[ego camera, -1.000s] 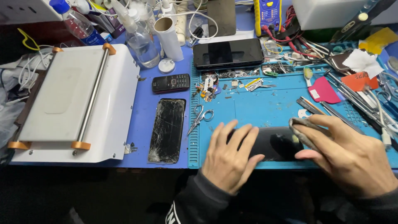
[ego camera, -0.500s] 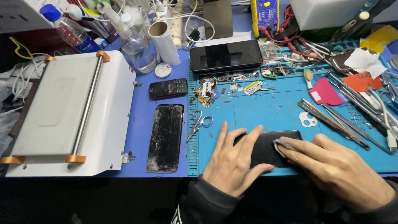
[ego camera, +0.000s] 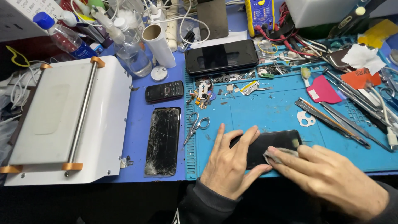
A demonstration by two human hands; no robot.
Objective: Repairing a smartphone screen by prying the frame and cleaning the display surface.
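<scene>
We see phone (ego camera: 277, 141) flat on blue mat (ego camera: 269, 108), lower centre of frame. Left hand (ego camera: 228, 166) open, fingers spread, pressing phone's left end. Right hand (ego camera: 331, 180) pinches cloth (ego camera: 277, 154) on phone's lower edge.

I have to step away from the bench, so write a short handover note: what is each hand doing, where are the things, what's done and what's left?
Left hand: flat on the dark phone, pinning it to the blue mat.
Right hand: pressing a small grey cloth on the phone's glass.
Nearby: cracked phone and scissors to the left, tweezers to the right.
Done: phone laid flat, wiping under way.
Left: the glass under the left hand, likely unwiped.
</scene>
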